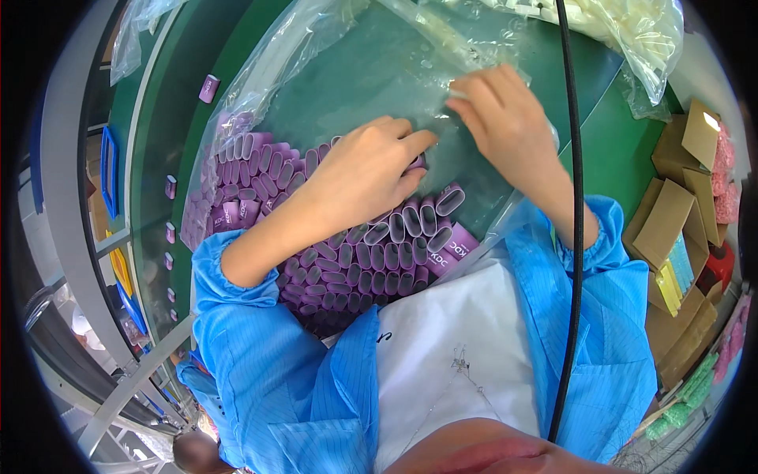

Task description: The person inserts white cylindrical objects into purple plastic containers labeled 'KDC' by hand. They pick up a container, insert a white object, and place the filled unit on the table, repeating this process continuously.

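Observation:
Many purple oval tube-like casings lie packed in a large clear plastic bag spread over the green tabletop. My left hand is over the pile. Its thumb and fingers are closed round a purple casing, mostly hidden by the fingers. To the right and a little farther away is my right hand, thumb and fingers drawn together above the clear film. Whatever those fingertips hold, if anything, is too small to make out. Several casings near the bag's right side show their hollow ends.
Single purple casings stand spaced along a green strip at the left. A bag of pale pieces lies at the far right. A black cable hangs down in front. Open cardboard boxes stand at the right. Another person is at lower left.

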`<state>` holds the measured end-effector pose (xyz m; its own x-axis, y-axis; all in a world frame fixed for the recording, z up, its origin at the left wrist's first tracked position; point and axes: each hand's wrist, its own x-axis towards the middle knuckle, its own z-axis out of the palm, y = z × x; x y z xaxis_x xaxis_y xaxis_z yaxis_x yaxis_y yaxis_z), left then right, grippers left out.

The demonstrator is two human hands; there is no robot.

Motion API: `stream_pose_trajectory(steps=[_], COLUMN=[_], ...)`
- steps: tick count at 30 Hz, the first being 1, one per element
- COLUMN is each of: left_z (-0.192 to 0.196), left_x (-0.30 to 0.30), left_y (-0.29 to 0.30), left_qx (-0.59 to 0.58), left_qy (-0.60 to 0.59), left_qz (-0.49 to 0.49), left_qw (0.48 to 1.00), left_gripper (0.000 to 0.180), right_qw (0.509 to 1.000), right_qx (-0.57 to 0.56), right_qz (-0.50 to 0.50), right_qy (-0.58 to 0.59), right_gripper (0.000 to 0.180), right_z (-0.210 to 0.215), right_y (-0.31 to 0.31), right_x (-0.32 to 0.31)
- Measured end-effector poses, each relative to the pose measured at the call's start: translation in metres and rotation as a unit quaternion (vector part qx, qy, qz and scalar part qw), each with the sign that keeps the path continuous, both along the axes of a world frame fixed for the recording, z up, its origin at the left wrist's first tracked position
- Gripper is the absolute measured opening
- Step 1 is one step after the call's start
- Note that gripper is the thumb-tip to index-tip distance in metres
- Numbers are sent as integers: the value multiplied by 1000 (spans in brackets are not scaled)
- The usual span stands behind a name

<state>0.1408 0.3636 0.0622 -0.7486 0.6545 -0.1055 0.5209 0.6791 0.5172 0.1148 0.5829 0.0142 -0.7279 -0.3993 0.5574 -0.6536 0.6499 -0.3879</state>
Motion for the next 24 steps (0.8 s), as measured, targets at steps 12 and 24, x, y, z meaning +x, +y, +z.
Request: stream_pose_trajectory(steps=[12, 24], left_z=[-14, -17], left_x=[-17, -15], left_y=[-4, 3], left_qx=[437, 432], left_qy=[-236, -185], left_qz=[255, 181], left_qw=[830, 864], left_gripper=[28, 32], right_qw=[953, 960], right_qx=[-260, -268], right_qz=[42, 75], right_qy=[-150, -26], right_gripper=[15, 18], right_z=[4, 9], right_y=[-6, -20], right_x=[12, 14])
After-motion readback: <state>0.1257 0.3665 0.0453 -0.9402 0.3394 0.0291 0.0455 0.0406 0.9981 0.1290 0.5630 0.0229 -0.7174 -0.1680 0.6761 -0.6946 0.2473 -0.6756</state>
